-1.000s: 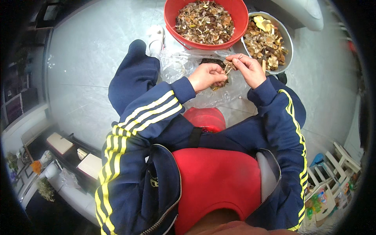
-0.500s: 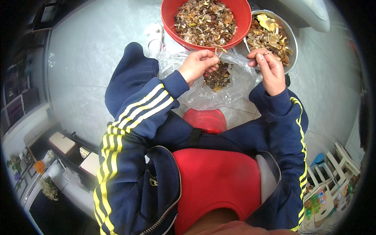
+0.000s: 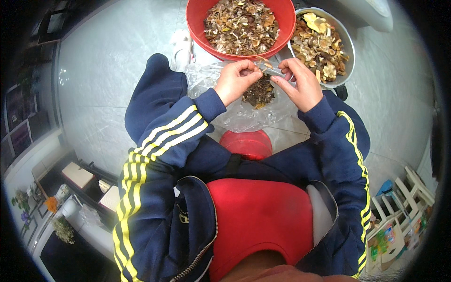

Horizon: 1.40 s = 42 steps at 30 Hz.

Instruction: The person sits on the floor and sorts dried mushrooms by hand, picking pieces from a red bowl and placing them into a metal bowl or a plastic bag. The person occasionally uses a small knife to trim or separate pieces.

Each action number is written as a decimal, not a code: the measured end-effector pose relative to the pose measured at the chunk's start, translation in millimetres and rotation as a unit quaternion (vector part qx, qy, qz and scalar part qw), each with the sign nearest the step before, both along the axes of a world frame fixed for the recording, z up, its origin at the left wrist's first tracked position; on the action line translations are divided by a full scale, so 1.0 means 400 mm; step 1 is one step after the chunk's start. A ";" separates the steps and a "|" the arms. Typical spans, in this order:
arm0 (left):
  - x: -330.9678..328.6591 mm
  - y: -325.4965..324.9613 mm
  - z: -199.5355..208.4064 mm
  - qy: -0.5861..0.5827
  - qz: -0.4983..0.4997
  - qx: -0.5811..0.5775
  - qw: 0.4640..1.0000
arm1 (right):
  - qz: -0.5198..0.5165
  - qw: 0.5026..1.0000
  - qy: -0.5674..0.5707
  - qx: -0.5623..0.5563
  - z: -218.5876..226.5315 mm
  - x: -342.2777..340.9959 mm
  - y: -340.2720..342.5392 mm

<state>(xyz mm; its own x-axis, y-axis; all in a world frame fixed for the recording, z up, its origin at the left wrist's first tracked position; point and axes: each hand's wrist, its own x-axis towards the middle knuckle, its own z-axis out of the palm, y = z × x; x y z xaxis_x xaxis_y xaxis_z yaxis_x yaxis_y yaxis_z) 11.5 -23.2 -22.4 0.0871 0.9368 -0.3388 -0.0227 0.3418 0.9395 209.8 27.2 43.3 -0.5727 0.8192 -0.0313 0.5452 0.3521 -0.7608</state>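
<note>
My left hand pinches a small brown mushroom between thumb and fingertips. Its cap end sticks out just below the red basin's rim. My right hand is close on the other side of it, fingers bent and thumb apart, with nothing visible between them. Below both hands a clear plastic bag lies spread, bearing a dark heap of mushroom scraps. Beyond the hands stands a large red basin full of sliced-looking brown mushrooms. To its right, a pale metal bowl holds larger mushrooms, one of them yellow.
A red plastic object sits between my legs, beneath the bag's near edge. A white shoe shows left of the basin. White slatted furniture with toys stands at the lower right. Grey tiled floor spreads to the left.
My right hand has moved left, from beside the metal bowl to the mushroom in my left hand. The small dark bit at its fingertips no longer shows. My left hand stays nearly still.
</note>
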 end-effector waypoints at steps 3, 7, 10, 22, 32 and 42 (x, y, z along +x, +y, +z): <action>0.005 -0.003 0.003 0.040 -0.027 0.019 0.999 | 0.001 1.000 0.004 -0.020 -0.008 -0.009 0.001; 0.000 0.003 0.006 0.044 -0.010 0.025 0.999 | 0.034 0.998 -0.007 0.054 -0.012 -0.009 0.004; -0.019 0.014 0.015 -0.052 0.022 -0.027 0.998 | 0.081 0.997 0.002 0.006 -0.018 0.005 0.007; -0.021 0.025 0.052 -0.237 0.023 -0.131 0.962 | -0.061 0.949 0.164 -0.261 -0.103 -0.012 0.017; -0.003 0.011 0.069 -0.218 -0.024 -0.063 0.974 | -0.081 0.851 0.349 -0.384 -0.059 -0.039 -0.010; 0.003 0.014 0.084 -0.151 -0.023 0.032 0.988 | -0.053 0.905 0.341 -0.249 -0.056 -0.049 -0.004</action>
